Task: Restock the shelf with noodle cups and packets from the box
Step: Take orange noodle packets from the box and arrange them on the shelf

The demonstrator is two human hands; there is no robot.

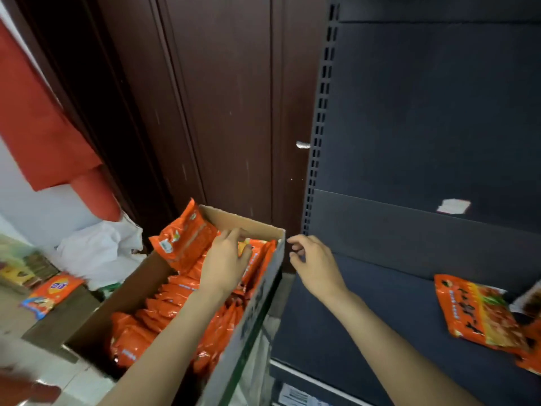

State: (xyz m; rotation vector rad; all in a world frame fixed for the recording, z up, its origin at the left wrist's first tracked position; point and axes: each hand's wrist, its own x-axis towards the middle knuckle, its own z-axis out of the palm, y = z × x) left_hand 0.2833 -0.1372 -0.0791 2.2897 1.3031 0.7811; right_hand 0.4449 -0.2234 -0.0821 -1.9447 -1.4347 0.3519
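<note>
Left hand is down inside the cardboard box, palm over the orange noodle packets. Its fingers lie fairly straight and close together, tips pointing away from the person toward the far box wall, resting on the top packets at the far end. Whether the thumb is hooked under a packet, cannot tell; it is hidden by the hand. Reads as a reach or early grip, not a lift.

Right hand hovers empty just right of the box's far right corner, above the shelf edge. Its fingers are loosely curled and spread, holding nothing, tips pointing left toward the box.

Key relation: packets stand on edge in rows, filling the box from directly below the left fingers back toward the person along the forearm. One packet is tipped up just left of the left fingers, leaning against the far left wall. Left hand is touching the stock; right hand is near but outside the box wall. So the left is the nearer hand for the pick.

Shelf lies to the right of both hands. One packet already lies flat there, well right of the right fingers, more at the frame's right edge. Judgement: next move is lift with left, carry right across the box wall. Task early; box nearly full. No cups visible.
</note>
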